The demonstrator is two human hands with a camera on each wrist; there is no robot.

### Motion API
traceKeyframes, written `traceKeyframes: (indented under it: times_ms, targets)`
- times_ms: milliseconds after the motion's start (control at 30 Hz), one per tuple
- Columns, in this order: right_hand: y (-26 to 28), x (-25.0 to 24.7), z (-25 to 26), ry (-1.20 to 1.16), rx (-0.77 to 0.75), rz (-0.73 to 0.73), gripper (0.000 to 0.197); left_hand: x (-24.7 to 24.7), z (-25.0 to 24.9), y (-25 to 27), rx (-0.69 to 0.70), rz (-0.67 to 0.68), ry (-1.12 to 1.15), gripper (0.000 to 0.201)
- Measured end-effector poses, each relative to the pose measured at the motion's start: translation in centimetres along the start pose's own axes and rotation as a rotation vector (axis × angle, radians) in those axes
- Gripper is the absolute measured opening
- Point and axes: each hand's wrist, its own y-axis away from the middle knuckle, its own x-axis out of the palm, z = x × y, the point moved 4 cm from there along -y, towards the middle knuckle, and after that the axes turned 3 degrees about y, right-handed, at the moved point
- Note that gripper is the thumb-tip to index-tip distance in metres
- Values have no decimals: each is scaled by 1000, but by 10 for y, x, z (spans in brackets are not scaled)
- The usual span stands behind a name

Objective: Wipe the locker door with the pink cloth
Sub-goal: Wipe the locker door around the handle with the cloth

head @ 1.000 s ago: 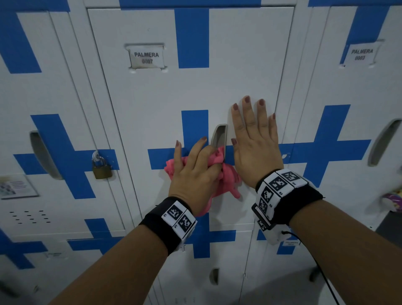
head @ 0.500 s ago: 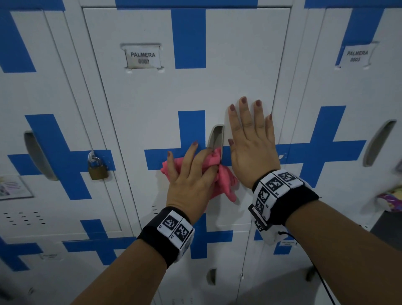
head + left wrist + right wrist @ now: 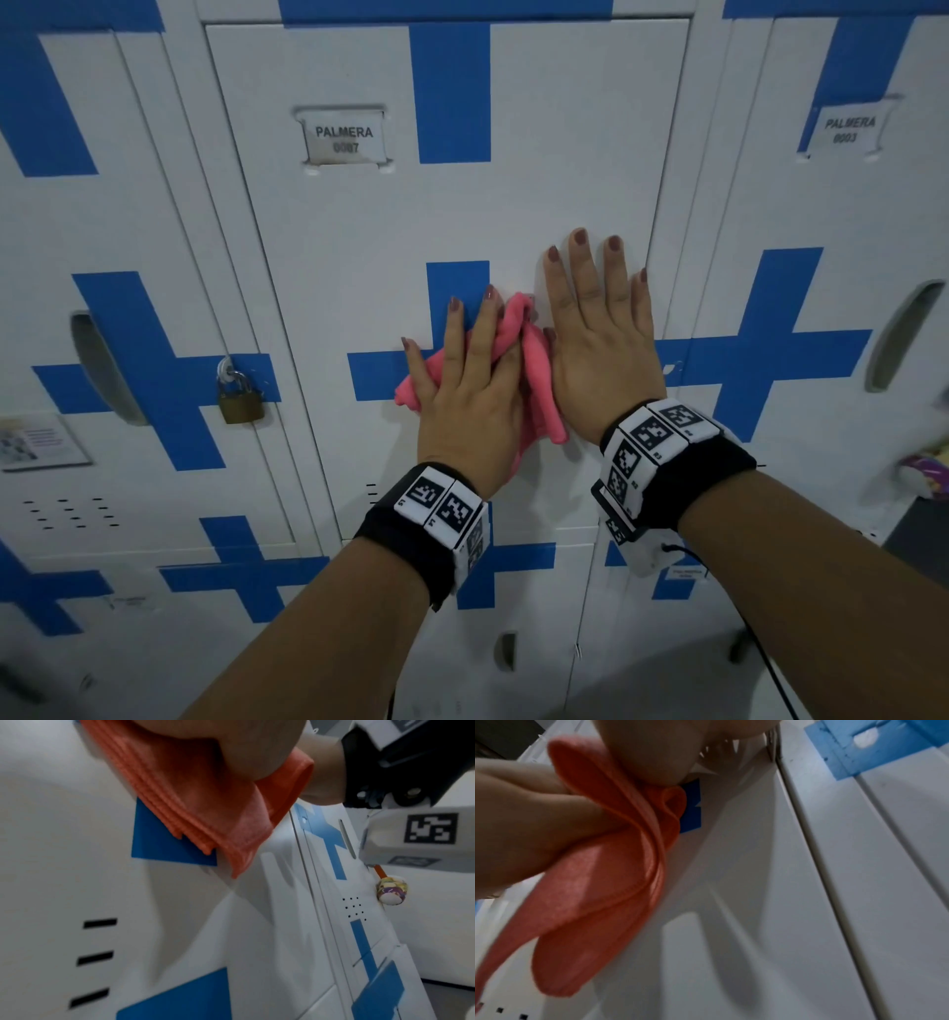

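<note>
The white locker door [image 3: 513, 205] with blue cross stripes fills the middle of the head view. My left hand [image 3: 462, 354] grips the bunched pink cloth [image 3: 539, 406] and presses it against the door at the blue cross. The cloth bulges up between my two hands and covers the door's handle recess. Its folds hang below my palm in the left wrist view [image 3: 205, 801] and in the right wrist view [image 3: 603, 892]. My right hand [image 3: 595, 308] lies flat on the door just right of the cloth, fingers straight and pointing up, holding nothing.
A brass padlock [image 3: 240, 398] hangs on the locker to the left. A name plate [image 3: 344, 136] sits high on the wiped door. The right locker has a handle recess [image 3: 904, 334]. A colourful object [image 3: 929, 473] hangs at the far right edge.
My left hand has slid the cloth up and slightly right, over the handle recess. The right hand has stayed flat in the same place on the door.
</note>
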Motion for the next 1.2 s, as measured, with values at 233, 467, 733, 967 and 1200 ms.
traceKeyframes:
  times_ms: [233, 467, 733, 967, 1200]
  targets:
    - [1, 2, -2, 26, -16, -19, 77, 20, 13, 29, 109, 51, -75, 72]
    - [1, 2, -1, 40, -20, -26, 78, 19, 0, 35, 9, 47, -38, 65]
    - [1, 1, -1, 45, -18, -12, 76, 12, -13, 37, -65, 71, -89, 68]
    - [1, 2, -1, 46, -17, -5, 76, 14, -24, 39, -213, 17, -38, 79]
    - [1, 2, -1, 42, -15, 0, 74, 11, -22, 37, -227, -61, 2, 64]
